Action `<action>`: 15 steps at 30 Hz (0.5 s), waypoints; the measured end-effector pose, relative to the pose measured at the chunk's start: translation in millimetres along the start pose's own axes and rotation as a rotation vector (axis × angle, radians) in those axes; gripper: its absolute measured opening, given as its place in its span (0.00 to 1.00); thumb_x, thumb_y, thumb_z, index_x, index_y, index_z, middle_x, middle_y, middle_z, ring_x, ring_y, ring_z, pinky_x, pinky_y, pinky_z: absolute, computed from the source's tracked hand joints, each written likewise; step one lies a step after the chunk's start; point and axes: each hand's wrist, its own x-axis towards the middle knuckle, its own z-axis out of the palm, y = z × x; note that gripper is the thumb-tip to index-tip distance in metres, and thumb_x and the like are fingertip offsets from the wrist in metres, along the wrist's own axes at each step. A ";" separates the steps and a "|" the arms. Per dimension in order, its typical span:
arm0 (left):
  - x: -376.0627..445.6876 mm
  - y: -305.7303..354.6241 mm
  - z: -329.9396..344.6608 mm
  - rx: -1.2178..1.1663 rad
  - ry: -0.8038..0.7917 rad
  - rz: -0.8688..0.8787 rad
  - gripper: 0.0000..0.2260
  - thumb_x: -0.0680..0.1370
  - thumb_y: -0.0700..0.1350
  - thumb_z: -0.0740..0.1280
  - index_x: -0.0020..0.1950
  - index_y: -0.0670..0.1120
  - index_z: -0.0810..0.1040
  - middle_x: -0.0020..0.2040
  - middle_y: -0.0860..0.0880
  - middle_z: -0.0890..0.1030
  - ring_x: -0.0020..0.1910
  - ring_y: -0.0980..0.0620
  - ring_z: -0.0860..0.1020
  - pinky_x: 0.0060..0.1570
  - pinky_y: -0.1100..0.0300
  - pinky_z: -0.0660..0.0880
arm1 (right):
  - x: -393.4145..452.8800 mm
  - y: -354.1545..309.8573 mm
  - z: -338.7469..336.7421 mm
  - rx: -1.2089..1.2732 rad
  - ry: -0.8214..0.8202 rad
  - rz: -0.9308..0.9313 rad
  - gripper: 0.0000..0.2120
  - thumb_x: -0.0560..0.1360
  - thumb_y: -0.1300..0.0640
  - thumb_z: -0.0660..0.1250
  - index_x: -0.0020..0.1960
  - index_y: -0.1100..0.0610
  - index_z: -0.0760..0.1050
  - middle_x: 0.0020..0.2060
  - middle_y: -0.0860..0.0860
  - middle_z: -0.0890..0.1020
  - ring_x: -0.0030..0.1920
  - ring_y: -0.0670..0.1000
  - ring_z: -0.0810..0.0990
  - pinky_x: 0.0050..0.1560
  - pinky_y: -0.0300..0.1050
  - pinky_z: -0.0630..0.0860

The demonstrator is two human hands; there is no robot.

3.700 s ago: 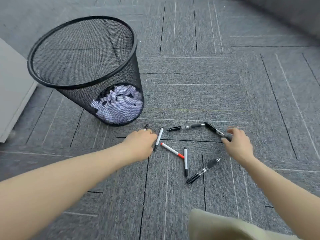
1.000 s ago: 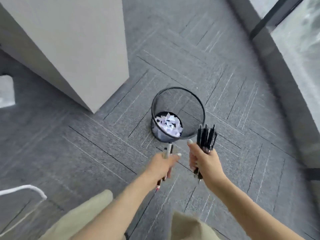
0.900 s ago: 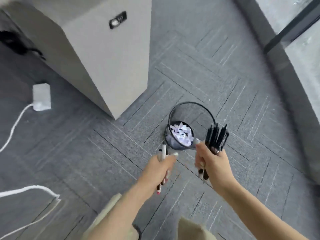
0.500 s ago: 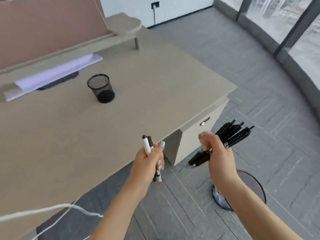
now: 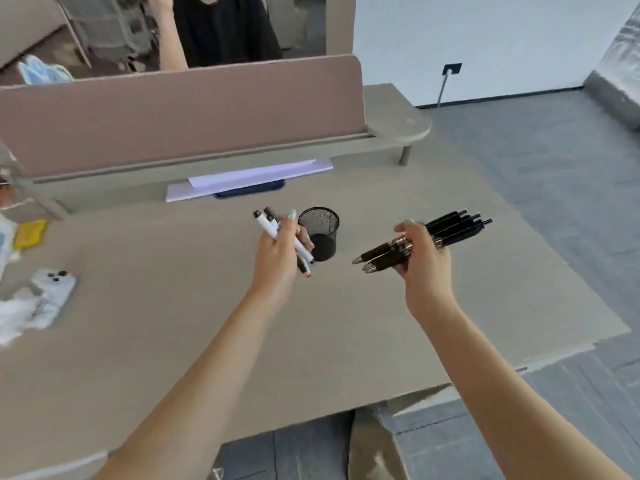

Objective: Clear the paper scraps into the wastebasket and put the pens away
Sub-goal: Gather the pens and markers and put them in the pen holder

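Over the desk (image 5: 173, 323), my left hand (image 5: 282, 251) grips a small bunch of white marker pens (image 5: 268, 225), their dark caps pointing up and away. A black mesh pen cup (image 5: 320, 235) stands upright on the desk just right of that hand, almost touching its fingers. My right hand (image 5: 424, 258) holds a bundle of black click pens (image 5: 450, 226) lying roughly level, tips toward the cup, about a hand's width to its right. The wastebasket is out of view.
A brown partition (image 5: 180, 112) with a low shelf runs along the desk's back; white paper (image 5: 256, 178) lies beneath it. A phone in a white case (image 5: 52, 289) and yellow notes (image 5: 31, 233) sit far left. Another person sits behind the partition. Grey carpet lies to the right.
The view has risen from the floor and wastebasket to the desk top. Both hands, still holding their pens, have moved up over the desk and closer to the pen cup.
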 end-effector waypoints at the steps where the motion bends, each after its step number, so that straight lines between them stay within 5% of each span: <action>1: 17.4 1.3 4.4 -0.018 0.027 0.014 0.17 0.81 0.47 0.57 0.32 0.45 0.67 0.27 0.50 0.74 0.21 0.55 0.73 0.24 0.61 0.70 | 16.9 -0.3 4.7 -0.002 -0.007 -0.004 0.11 0.76 0.59 0.61 0.35 0.52 0.72 0.32 0.47 0.72 0.34 0.45 0.72 0.38 0.40 0.70; 6: 86.1 -10.6 29.4 0.040 0.079 -0.010 0.11 0.81 0.46 0.57 0.44 0.41 0.70 0.35 0.48 0.78 0.38 0.51 0.79 0.31 0.64 0.71 | 83.3 0.3 23.6 -0.079 -0.008 -0.003 0.09 0.76 0.61 0.61 0.39 0.51 0.71 0.33 0.48 0.72 0.35 0.46 0.72 0.37 0.40 0.69; 11: 136.0 -40.0 46.9 0.214 0.042 0.008 0.12 0.81 0.50 0.56 0.46 0.44 0.74 0.31 0.48 0.70 0.30 0.60 0.70 0.37 0.66 0.69 | 125.0 11.5 36.4 -0.291 -0.052 -0.067 0.11 0.76 0.60 0.61 0.35 0.52 0.71 0.29 0.47 0.70 0.33 0.48 0.69 0.36 0.43 0.67; 13: 152.7 -57.9 55.2 0.271 0.032 -0.009 0.13 0.80 0.52 0.57 0.40 0.48 0.73 0.30 0.48 0.71 0.32 0.61 0.73 0.49 0.58 0.71 | 137.0 19.3 38.7 -0.335 -0.040 -0.078 0.11 0.76 0.60 0.61 0.35 0.51 0.71 0.27 0.44 0.71 0.31 0.46 0.70 0.37 0.44 0.68; 15: 168.2 -75.2 61.8 0.401 0.040 -0.030 0.12 0.79 0.53 0.57 0.41 0.49 0.74 0.36 0.51 0.77 0.54 0.53 0.75 0.68 0.42 0.58 | 146.6 24.6 46.2 -0.347 -0.033 -0.081 0.11 0.76 0.59 0.61 0.35 0.51 0.71 0.24 0.41 0.72 0.28 0.42 0.70 0.37 0.44 0.68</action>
